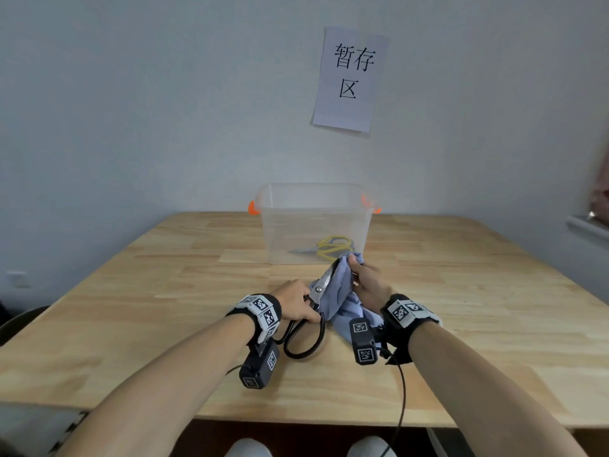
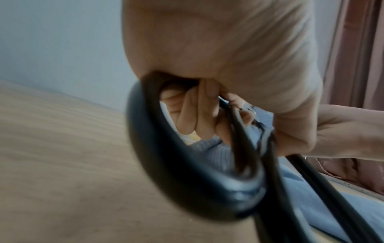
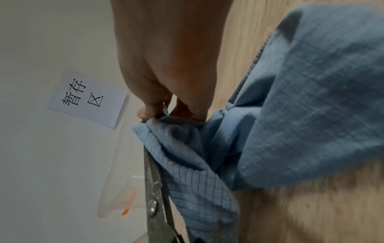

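**Scissors blade in blue cloth, both hands holding**

Left hand (image 1: 296,305) has its fingers curled round the black handles of the large scissors (image 1: 319,289), gripping just below the pivot. The handle loops hang toward the near edge, above the wooden table (image 1: 164,291). The blades are closed and point far-right and up.

Right hand (image 1: 370,282) pinches the blue cloth (image 1: 339,293) against the blade tip, thumb and fingers clamped on the fabric. The cloth covers the right side of the blade, and the rest trails down onto the table, partly hidden by the right wrist camera (image 1: 362,341).

A clear plastic bin (image 1: 296,225) with orange latches stands just beyond the tip, against the wall. It holds yellow-handled scissors (image 1: 333,247). A paper sign (image 1: 349,80) is on the wall above the bin.
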Tool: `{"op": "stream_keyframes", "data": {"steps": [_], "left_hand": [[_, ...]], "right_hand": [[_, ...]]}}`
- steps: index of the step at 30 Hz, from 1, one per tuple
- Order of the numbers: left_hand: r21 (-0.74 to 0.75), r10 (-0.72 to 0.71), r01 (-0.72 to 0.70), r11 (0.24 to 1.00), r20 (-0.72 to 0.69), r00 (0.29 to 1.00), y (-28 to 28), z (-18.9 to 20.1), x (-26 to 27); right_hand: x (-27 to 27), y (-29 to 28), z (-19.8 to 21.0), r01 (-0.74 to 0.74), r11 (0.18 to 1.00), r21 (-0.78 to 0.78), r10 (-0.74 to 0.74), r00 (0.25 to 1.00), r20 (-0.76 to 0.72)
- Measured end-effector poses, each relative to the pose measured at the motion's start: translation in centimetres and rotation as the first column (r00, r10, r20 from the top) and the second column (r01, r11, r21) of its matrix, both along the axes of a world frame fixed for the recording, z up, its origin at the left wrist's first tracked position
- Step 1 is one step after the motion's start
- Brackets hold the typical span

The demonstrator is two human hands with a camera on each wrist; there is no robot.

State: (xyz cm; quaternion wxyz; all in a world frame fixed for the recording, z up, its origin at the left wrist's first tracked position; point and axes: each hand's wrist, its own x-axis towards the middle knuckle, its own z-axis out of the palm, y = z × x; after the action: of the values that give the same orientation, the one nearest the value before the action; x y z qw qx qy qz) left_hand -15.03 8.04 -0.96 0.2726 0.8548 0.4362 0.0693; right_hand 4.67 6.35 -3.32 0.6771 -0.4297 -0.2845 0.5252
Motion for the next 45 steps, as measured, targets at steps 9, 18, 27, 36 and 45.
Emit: {"op": "stream_keyframes", "data": {"steps": [9, 18, 27, 36, 45], "left_hand": [[-0.027, -0.035, 0.036, 0.999, 0.011, 0.999, 0.1, -0.1, 0.2], [-0.058, -0.054, 0.055, 0.997, 0.024, 0.998, 0.2, -0.3, 0.1], [-0.052, -0.078, 0.078, 0.996, -0.011, 0.997, 0.1, -0.3, 0.4], [-0.028, -0.066, 0.065, 0.998, -0.039, 0.997, 0.4, 0.4, 0.2], [-0.074, 0.072, -0.066, 0.995, 0.074, 0.995, 1.1, -0.3, -2.5]], "right_hand": [[0.5, 0.7, -0.8, 0.054, 0.998, -0.023, -0.052, 0.996, 0.075], [0.6, 0.5, -0.1, 0.006, 0.998, -0.056, 0.0, 0.993, 0.115], [0.2, 1.2, -0.6, 0.054, 0.994, -0.099, -0.029, 0.97, 0.239], [-0.5, 2.3, 0.3, 0.115, 0.989, -0.096, -0.093, 0.974, 0.208], [1.0, 0.6, 2.5, 0.225, 0.972, -0.074, -0.182, 0.911, 0.371]]}}
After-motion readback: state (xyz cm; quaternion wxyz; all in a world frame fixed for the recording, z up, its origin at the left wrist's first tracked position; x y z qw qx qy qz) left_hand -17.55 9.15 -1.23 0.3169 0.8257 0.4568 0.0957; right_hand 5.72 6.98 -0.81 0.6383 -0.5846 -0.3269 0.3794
